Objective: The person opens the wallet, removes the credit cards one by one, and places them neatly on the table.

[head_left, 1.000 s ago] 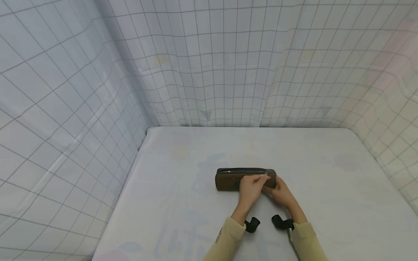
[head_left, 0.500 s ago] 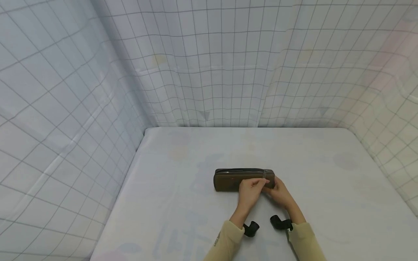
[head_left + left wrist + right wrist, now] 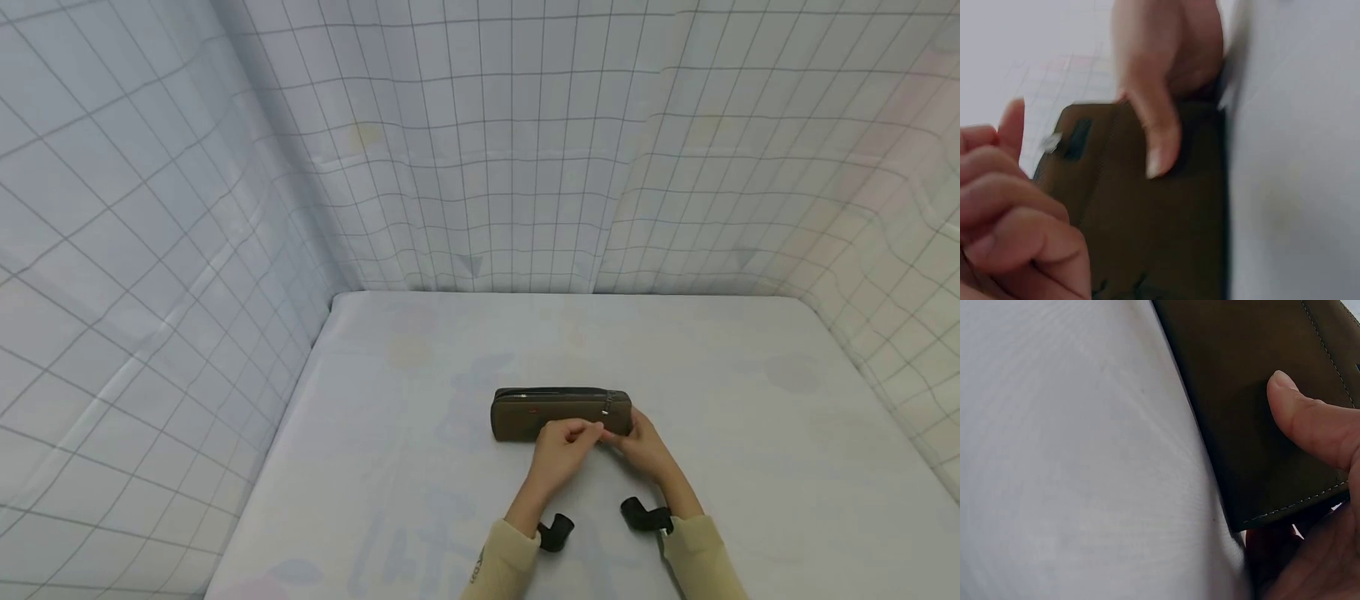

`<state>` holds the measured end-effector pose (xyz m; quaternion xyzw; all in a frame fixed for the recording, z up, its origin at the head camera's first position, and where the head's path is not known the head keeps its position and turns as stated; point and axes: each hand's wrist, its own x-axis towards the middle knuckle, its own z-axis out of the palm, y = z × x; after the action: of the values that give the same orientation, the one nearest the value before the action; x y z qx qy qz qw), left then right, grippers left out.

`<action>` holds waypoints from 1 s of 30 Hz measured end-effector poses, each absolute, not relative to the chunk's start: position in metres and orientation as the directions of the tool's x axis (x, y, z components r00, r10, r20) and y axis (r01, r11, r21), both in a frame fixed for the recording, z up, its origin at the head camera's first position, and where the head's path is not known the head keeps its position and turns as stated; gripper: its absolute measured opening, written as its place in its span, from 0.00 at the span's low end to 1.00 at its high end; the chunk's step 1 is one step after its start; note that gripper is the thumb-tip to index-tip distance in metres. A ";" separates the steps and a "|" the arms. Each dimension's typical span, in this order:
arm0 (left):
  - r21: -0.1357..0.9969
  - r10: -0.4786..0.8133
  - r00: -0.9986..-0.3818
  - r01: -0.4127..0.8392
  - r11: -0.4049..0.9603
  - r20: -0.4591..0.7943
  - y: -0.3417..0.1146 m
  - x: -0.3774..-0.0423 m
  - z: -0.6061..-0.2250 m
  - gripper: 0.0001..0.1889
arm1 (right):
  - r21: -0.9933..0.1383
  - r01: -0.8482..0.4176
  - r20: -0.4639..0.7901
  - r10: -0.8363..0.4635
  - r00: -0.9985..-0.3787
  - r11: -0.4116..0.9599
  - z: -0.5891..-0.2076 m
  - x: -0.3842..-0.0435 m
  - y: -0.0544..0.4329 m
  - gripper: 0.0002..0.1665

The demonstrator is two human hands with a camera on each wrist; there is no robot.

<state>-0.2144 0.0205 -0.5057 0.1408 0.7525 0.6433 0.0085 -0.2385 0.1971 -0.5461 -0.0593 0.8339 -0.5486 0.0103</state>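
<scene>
A brown zippered pouch (image 3: pixel 513 422) stands on its long edge on the table, its zip running along the top. My right hand (image 3: pixel 645 446) grips its right end, thumb flat on the front face, as the right wrist view shows; the fingers go behind and are mostly hidden. The zip pull (image 3: pixel 606 406) hangs down the front near that end. My left hand (image 3: pixel 558 454) is in front of the pouch with loosely curled fingers. In the left wrist view the zip pull (image 3: pixel 1052 143) dangles apart from these fingers (image 3: pixel 1035 240), which hold nothing.
The white table (image 3: pixel 405 400) spreads around the pouch. Grid-patterned white curtains (image 3: pixel 517 167) rise behind it and at both sides. A black wrist camera (image 3: pixel 556 532) sits on the left wrist, another black wrist camera (image 3: pixel 645 514) on the right.
My left hand has let go of the zip pull and drawn back down and to the left. The pull now hangs free, while my right hand keeps its grip on the pouch.
</scene>
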 end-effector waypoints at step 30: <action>0.951 0.331 -0.942 0.146 0.273 0.049 -0.095 -0.256 -0.529 0.47 | -0.922 -0.059 0.016 -0.113 -0.993 0.383 -0.552 -0.239 0.196 0.32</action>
<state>-0.2563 -0.0947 -0.5285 0.1501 0.7937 0.5841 0.0795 -0.2392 0.1965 -0.5519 -0.0517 0.8311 -0.5532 0.0246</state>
